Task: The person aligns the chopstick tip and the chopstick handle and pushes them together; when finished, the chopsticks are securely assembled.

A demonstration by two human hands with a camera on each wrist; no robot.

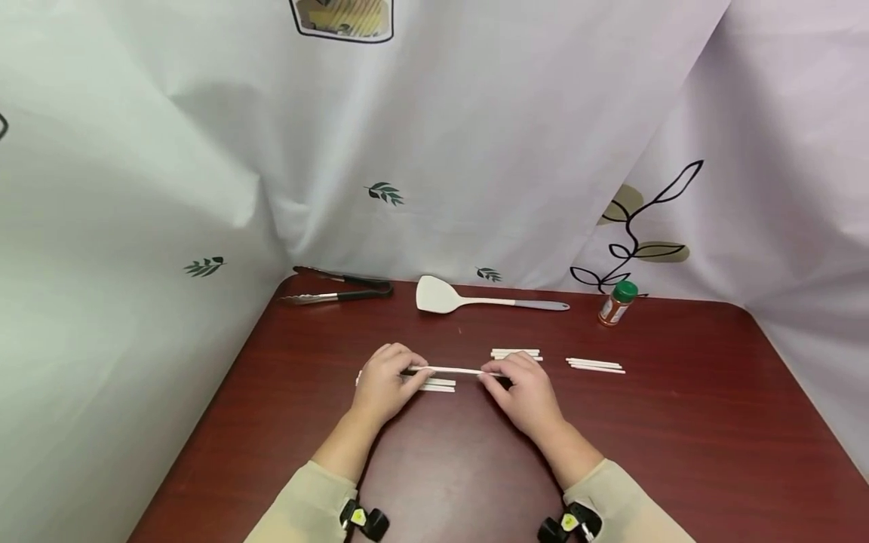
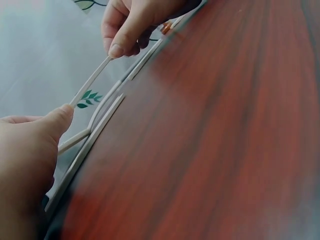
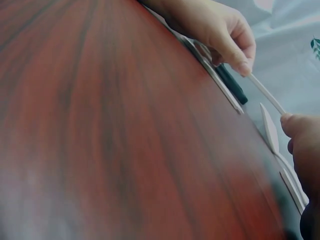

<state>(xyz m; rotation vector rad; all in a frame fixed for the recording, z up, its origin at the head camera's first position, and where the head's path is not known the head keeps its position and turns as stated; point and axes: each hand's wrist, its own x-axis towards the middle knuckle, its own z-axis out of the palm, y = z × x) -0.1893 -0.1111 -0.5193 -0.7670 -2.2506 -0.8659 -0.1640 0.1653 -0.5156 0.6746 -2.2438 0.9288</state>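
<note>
A thin white stick (image 1: 455,370) spans between both hands, held level above the table. My left hand (image 1: 385,383) pinches its left end between thumb and fingers, while my right hand (image 1: 524,392) pinches the other end. Several more white sticks (image 1: 440,386) lie on the table under the left hand, which covers part of them. Just beyond the right hand is a second small group of white sticks (image 1: 514,352), partly hidden by the fingers. In the left wrist view, the held stick (image 2: 91,80) slants up from the left thumb to the right one.
Farther right lies a third group of white sticks (image 1: 595,366). Along the back edge of the dark red table (image 1: 679,422) are black-handled tongs (image 1: 339,292), a white spatula (image 1: 440,296) and a green-capped spice jar (image 1: 616,305). A white printed curtain (image 1: 475,151) hangs behind.
</note>
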